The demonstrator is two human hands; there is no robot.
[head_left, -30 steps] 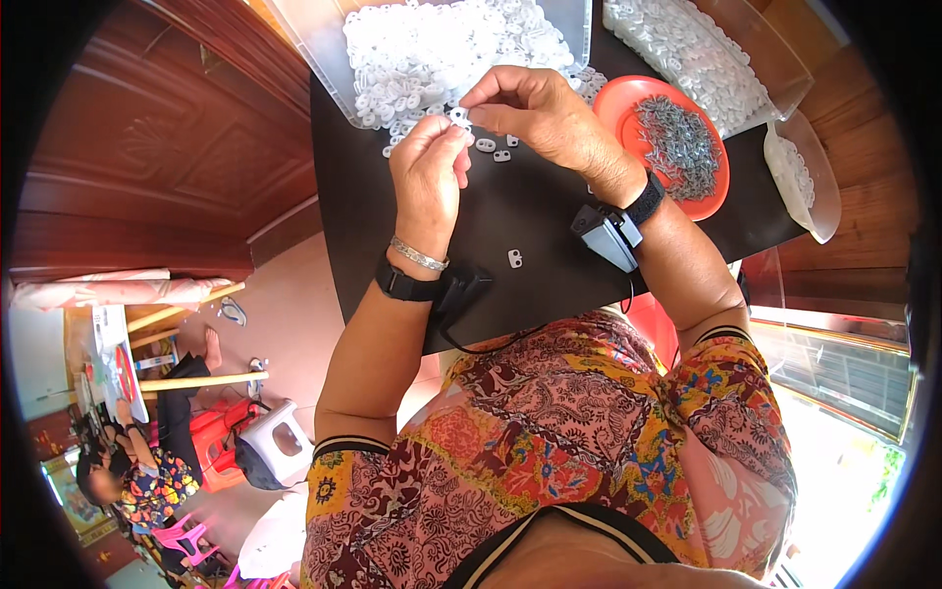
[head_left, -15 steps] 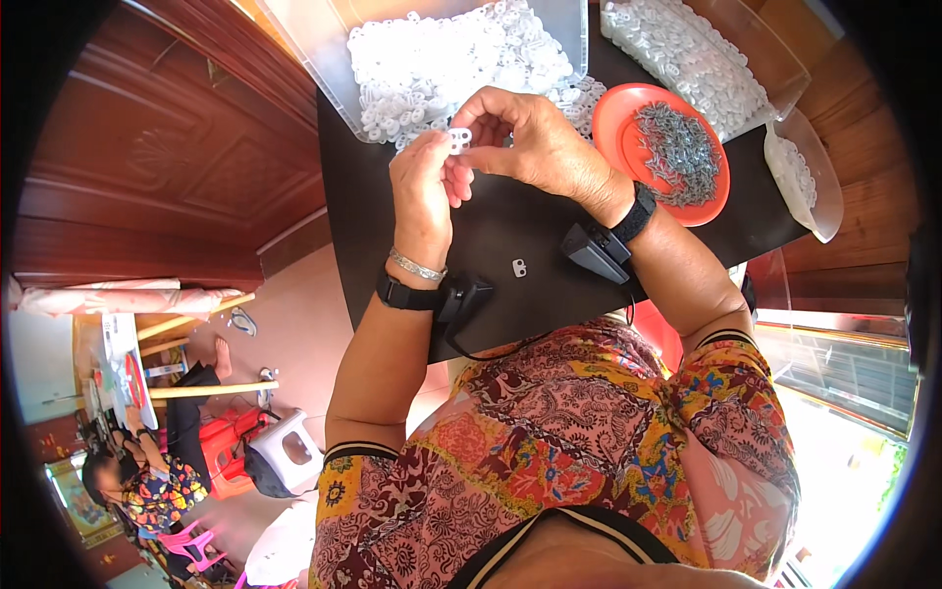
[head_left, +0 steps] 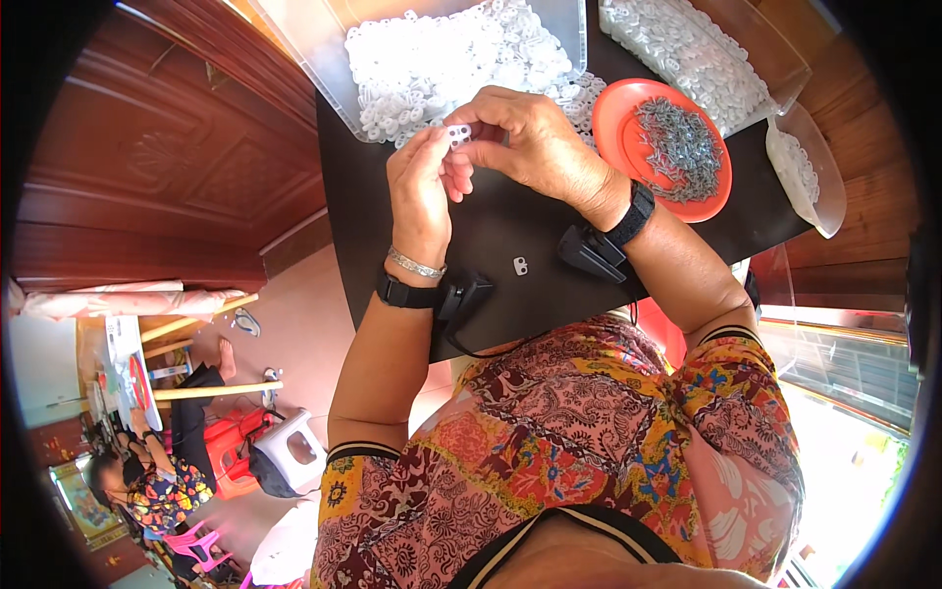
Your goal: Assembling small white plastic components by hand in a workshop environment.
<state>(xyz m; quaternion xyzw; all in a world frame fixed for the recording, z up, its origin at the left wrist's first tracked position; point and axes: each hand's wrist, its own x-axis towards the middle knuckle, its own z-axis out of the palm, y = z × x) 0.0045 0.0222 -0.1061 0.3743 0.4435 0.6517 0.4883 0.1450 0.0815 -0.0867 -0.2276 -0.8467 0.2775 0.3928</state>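
Between my hands is a small white plastic piece with holes [head_left: 458,135], perhaps two pieces together. My left hand [head_left: 422,182] pinches it between thumb and fingers. From the other side my right hand [head_left: 545,147] has its thumb and curled forefinger against its edge; whether anything else is in those fingers is hidden. A similar two-holed white piece [head_left: 520,266] lies alone on the dark table [head_left: 392,236], nearer to me. Just beyond my hands stands a clear bin [head_left: 339,83] heaped with white pieces, some of them spilled beside it.
An orange plate [head_left: 610,123] holding a pile of small metal screws or nails [head_left: 677,147] sits right of my hands. Behind it is another clear container of white pieces [head_left: 687,64]. A scoop-like tub [head_left: 829,187] rests at the table's right edge. Another person [head_left: 162,491] is at far left.
Both hands stay almost in place. The held white piece has tilted slightly, and my right fingers have shifted a little around it.
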